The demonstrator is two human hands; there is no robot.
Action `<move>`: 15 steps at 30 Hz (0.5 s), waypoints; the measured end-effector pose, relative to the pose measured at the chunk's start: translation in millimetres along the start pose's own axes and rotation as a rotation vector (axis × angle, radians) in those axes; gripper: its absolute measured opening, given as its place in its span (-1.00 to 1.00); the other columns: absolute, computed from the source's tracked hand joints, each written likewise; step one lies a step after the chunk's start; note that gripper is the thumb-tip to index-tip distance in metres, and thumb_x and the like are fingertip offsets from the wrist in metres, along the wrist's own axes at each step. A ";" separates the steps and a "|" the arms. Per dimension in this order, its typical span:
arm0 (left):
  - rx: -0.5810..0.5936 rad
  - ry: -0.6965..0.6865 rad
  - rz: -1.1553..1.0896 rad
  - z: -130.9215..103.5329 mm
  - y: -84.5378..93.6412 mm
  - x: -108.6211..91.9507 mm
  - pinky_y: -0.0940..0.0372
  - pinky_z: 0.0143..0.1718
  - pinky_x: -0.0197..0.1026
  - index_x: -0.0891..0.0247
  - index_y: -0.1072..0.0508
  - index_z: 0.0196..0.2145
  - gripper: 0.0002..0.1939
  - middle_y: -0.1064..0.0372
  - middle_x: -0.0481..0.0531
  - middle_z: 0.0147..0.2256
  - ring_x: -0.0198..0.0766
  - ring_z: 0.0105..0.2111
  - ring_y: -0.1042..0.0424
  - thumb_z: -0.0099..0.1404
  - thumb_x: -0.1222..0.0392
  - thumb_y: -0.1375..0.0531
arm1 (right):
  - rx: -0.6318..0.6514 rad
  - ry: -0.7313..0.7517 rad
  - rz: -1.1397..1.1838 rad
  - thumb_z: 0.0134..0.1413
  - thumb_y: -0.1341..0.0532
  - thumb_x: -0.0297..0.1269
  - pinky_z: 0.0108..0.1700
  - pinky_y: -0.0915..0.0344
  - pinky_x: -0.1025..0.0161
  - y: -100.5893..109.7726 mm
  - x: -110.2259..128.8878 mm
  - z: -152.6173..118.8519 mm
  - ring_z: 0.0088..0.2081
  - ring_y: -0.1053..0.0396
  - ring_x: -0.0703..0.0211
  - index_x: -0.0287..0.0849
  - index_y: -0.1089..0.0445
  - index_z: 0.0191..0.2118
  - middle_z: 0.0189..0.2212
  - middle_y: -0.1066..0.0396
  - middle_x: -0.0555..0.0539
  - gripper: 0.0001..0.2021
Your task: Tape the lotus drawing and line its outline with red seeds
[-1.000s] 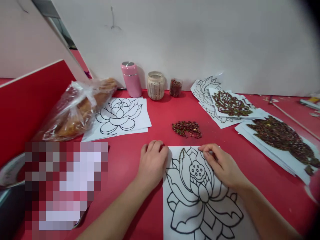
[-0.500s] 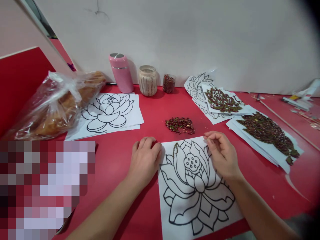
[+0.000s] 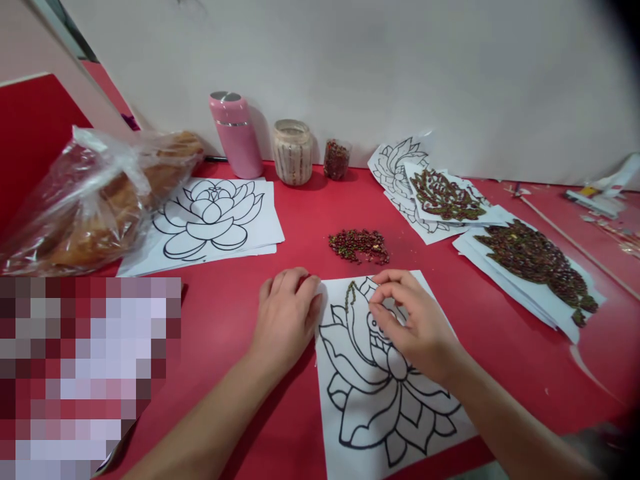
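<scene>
A sheet of white paper with a lotus line drawing (image 3: pixel 370 413) lies on the red table in front of me. Small green beans (image 3: pixel 350 297) follow the outline of one petal at its upper left. My left hand (image 3: pixel 287 310) rests palm down at the sheet's left edge, fingers stretched forward and slightly bent, thumb beside the paper. Over the flower's centre hovers my right hand (image 3: pixel 407 317), thumb and index fingertips together in a pinch; anything between them is too small to make out. Just beyond the sheet lies a pile of red and green beans (image 3: pixel 357 245).
Along the back wall stand a pink flask (image 3: pixel 236 137), a glass jar (image 3: pixel 293 153) and a small cup of beans (image 3: pixel 337 160). At left are a plastic bag of bread-like food (image 3: pixel 110 213) and lotus printouts (image 3: pixel 210 227). Bean-covered sheets (image 3: pixel 540 267) are stacked at right.
My right hand has moved left from the sheet's upper right corner to above the flower's centre, still pinched. My left hand stays at the left edge. The view has shifted slightly.
</scene>
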State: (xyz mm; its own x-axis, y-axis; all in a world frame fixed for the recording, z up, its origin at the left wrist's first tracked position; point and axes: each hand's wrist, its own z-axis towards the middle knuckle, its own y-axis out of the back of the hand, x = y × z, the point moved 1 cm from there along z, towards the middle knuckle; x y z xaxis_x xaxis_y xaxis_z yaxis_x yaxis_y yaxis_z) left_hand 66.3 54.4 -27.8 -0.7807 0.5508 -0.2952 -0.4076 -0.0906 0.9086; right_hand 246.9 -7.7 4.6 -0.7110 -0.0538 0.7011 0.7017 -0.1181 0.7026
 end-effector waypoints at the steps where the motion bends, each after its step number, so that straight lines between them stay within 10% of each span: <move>1: -0.020 -0.009 0.001 -0.4 0.2 0.1 -0.13 -0.18 -0.03 0.28 -0.36 -0.22 -0.77 -0.27 0.14 -0.19 -0.10 -0.18 -0.22 0.24 0.26 0.04 | 0.016 0.006 0.002 -0.01 -0.07 -0.34 -0.65 -0.11 0.45 -4.9 1.3 0.5 -0.27 -0.27 0.19 -0.13 -0.29 -0.39 -0.14 -0.17 -0.11 -0.93; 15: 0.177 -0.108 0.010 12.4 1.4 -21.2 -0.03 -0.41 -0.17 0.23 -0.41 -0.35 -0.80 -0.22 0.04 -0.41 -0.17 -0.35 -0.15 0.21 0.34 0.00 | -0.043 0.172 -0.154 -0.01 -0.08 -0.38 -0.15 -0.23 0.17 -26.7 -12.4 4.0 -0.15 -0.21 0.11 -0.14 -0.30 -0.38 -0.20 -0.19 -0.11 -0.93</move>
State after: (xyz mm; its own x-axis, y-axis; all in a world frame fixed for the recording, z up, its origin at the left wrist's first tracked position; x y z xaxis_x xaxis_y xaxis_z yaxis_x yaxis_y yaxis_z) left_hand 88.1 52.8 -16.7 -0.7253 0.6369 -0.2613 -0.3029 0.0456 0.9519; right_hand 237.2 0.1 -22.4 -0.8095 -0.1996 0.5521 0.5842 -0.1801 0.7914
